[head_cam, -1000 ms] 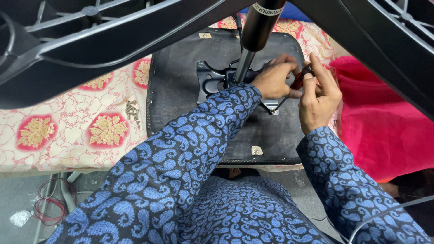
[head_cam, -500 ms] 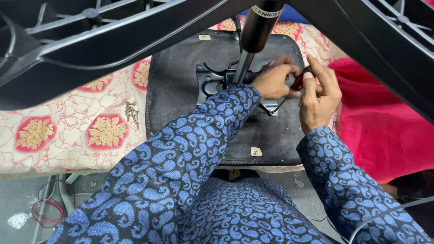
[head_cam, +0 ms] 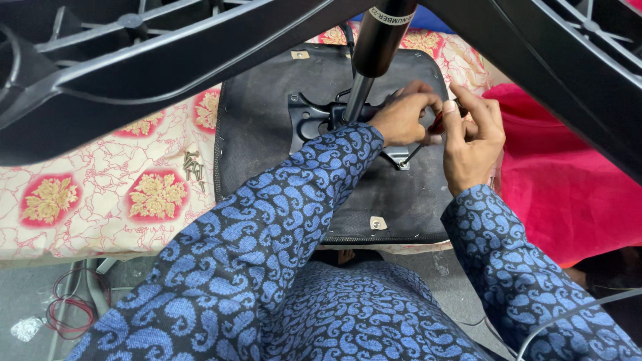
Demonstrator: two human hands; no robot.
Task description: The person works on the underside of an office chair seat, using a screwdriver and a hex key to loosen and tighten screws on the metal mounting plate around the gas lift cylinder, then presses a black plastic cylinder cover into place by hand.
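Black metal bracket [head_cam: 314,120] sits mid-seat [head_cam: 261,154], its long axis across, the gas post [head_cam: 364,73] rising from it toward the far edge. Left hand [head_cam: 404,117] curls shut right at its near side, closer than the right hand [head_cam: 475,144], which pinches a small red-handled tool [head_cam: 436,124]. Loose screws [head_cam: 192,167] lie on the floral cloth [head_cam: 100,194] by the seat's left edge

There is one view only, from the person's head. It looks steeply down, close over both sleeved arms onto the upturned chair seat [head_cam: 267,134] on the patterned bedspread [head_cam: 100,194].
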